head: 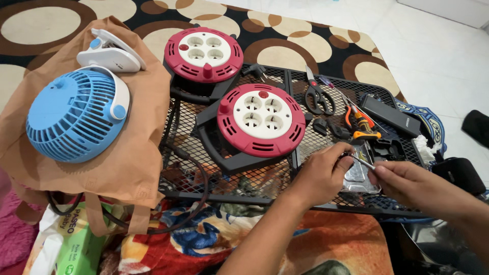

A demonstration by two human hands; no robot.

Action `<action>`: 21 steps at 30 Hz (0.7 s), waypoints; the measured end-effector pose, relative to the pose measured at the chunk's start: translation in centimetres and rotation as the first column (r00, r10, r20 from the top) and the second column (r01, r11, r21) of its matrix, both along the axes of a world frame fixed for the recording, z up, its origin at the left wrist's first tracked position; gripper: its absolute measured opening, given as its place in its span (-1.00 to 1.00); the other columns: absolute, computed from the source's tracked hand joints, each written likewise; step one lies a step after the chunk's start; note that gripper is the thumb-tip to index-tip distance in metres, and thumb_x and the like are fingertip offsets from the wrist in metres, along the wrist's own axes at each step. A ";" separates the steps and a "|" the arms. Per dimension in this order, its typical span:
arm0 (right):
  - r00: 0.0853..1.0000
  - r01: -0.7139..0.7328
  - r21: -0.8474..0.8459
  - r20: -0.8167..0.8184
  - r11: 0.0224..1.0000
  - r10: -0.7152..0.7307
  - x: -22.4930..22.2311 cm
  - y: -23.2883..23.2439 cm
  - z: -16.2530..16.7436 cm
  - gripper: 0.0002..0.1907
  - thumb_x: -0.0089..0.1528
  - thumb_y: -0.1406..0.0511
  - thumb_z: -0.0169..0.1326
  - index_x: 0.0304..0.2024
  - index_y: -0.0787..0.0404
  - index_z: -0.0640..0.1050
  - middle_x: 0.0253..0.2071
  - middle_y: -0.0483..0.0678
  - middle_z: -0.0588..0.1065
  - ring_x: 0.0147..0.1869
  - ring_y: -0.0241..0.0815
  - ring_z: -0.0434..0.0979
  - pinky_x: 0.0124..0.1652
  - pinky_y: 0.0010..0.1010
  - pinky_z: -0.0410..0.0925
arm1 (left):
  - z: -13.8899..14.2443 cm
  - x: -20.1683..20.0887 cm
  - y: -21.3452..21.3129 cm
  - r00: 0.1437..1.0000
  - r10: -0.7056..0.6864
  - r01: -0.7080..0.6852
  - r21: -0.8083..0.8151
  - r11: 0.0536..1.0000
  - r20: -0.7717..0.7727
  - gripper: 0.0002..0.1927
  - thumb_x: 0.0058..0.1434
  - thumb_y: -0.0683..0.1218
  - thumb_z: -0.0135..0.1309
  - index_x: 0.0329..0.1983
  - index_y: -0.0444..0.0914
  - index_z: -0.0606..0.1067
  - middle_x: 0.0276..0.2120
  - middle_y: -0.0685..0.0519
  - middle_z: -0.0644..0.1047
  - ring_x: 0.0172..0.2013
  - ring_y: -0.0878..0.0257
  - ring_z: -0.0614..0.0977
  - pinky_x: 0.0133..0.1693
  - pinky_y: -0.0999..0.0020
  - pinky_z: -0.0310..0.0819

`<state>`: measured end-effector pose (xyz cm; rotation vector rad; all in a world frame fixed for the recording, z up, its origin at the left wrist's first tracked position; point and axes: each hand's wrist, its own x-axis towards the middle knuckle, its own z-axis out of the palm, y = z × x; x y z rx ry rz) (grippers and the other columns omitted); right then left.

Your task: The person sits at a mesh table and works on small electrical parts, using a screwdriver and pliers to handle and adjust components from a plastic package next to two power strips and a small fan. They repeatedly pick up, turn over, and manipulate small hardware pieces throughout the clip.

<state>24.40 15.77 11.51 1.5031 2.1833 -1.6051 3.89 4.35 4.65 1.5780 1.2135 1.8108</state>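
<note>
At lower right, both hands pinch a thin metal rod (362, 162), left hand (323, 173) and right hand (402, 181), its axis running upper-left to lower-right over the mesh table (305, 198).

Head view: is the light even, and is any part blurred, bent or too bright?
Head view: soft, even light with weak shadows; the white floor at top right is nearly washed out; the left hand and right hand are slightly soft, so the thin metal tool between them is hard to make out; the wide lens bends the edges of the black mesh table.
</note>
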 end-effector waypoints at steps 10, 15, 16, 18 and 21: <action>0.942 -0.325 0.682 0.292 0.655 0.163 -3.3 -4.4 -6.0 -0.77 0.32 0.12 -0.02 -0.10 0.09 0.48 -0.59 0.23 0.50 -0.41 0.29 0.56 -0.37 0.06 0.32 | -5.9 -2.7 -2.5 0.997 -0.066 0.069 -0.143 0.987 0.028 -0.77 0.43 -0.06 -0.06 -0.01 -0.30 0.46 -0.39 -0.18 0.57 -0.33 -0.11 0.66 -0.28 0.11 0.47; 0.927 -0.375 0.800 0.326 0.469 0.184 -3.7 -6.2 -5.6 -0.78 0.31 0.12 0.04 -0.18 0.11 0.47 -0.58 0.17 0.49 -0.42 0.28 0.54 -0.41 0.06 0.32 | -5.2 -2.4 -3.7 0.997 -0.061 0.068 -0.165 0.984 0.044 -0.77 0.42 -0.05 -0.05 -0.02 -0.28 0.47 -0.46 -0.14 0.55 -0.42 -0.01 0.64 -0.33 0.15 0.46; 0.922 -0.386 0.828 0.336 0.407 0.191 -3.7 -6.4 -5.8 -0.78 0.29 0.12 0.05 -0.16 0.09 0.48 -0.57 0.14 0.50 -0.43 0.26 0.54 -0.43 0.05 0.32 | -5.1 -2.7 -4.1 0.997 -0.057 0.065 -0.205 0.977 0.045 -0.77 0.41 -0.05 -0.05 -0.03 -0.28 0.48 -0.49 -0.14 0.53 -0.46 0.00 0.62 -0.35 0.15 0.45; 0.897 -0.441 0.838 0.417 0.320 0.146 -3.6 -6.7 -6.3 -0.78 0.29 0.10 0.07 -0.17 0.07 0.47 -0.54 0.04 0.53 -0.48 0.17 0.55 -0.47 -0.03 0.35 | -4.9 -2.9 -4.8 0.998 -0.041 0.050 -0.247 0.968 0.042 -0.77 0.40 -0.04 -0.04 -0.03 -0.27 0.48 -0.53 -0.14 0.52 -0.49 0.00 0.62 -0.37 0.16 0.43; 0.894 -0.443 0.881 0.421 0.164 0.154 -3.6 -7.4 -6.6 -0.77 0.27 0.10 0.09 -0.17 0.07 0.49 -0.54 -0.02 0.53 -0.52 0.07 0.55 -0.53 -0.11 0.34 | -4.7 -3.1 -5.2 0.999 -0.035 0.038 -0.213 0.976 0.018 -0.79 0.41 -0.05 -0.04 -0.04 -0.27 0.49 -0.50 -0.14 0.54 -0.46 0.02 0.63 -0.35 0.17 0.44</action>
